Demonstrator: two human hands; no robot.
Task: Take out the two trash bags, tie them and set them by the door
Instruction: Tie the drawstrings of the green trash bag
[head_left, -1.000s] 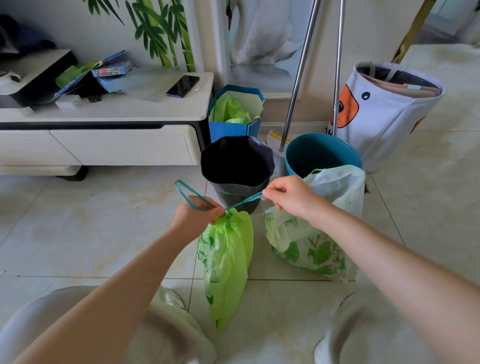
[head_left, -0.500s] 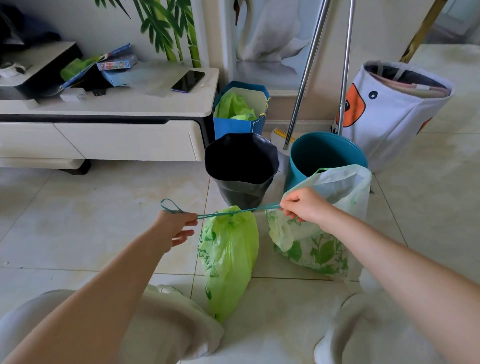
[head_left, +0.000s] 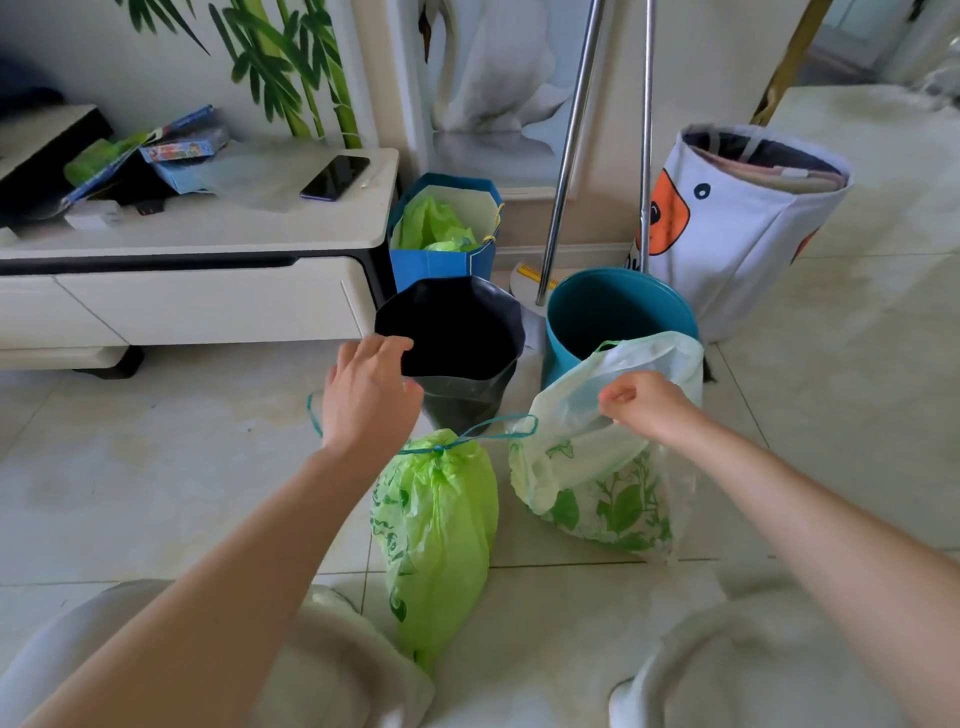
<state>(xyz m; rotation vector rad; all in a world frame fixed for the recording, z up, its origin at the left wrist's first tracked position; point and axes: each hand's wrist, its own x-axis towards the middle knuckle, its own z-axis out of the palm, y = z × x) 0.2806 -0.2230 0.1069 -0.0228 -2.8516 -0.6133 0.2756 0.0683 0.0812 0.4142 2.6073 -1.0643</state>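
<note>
A light green trash bag (head_left: 436, 530) stands on the floor tiles between my knees, its neck cinched by a knotted teal drawstring (head_left: 498, 427) whose loops hang free. My left hand (head_left: 366, 395) hovers just behind and left of it with fingers spread, near the rim of the black bin (head_left: 467, 397). It holds nothing. A white trash bag with a green leaf print (head_left: 597, 493) sits to the right with its mouth open, in front of the teal bin (head_left: 563, 358). My right hand (head_left: 644, 405) pinches that bag's upper rim.
A low white cabinet (head_left: 208, 296) with a phone (head_left: 335, 176) on it stands at the left. A blue paper bag (head_left: 441, 265), two metal poles (head_left: 566, 156) and a white fabric basket (head_left: 737, 218) line the wall behind the bins.
Both hands have let go of the drawstring, which was being pulled taut. The left hand has opened and risen toward the black bin; the right has moved onto the white bag's rim.
</note>
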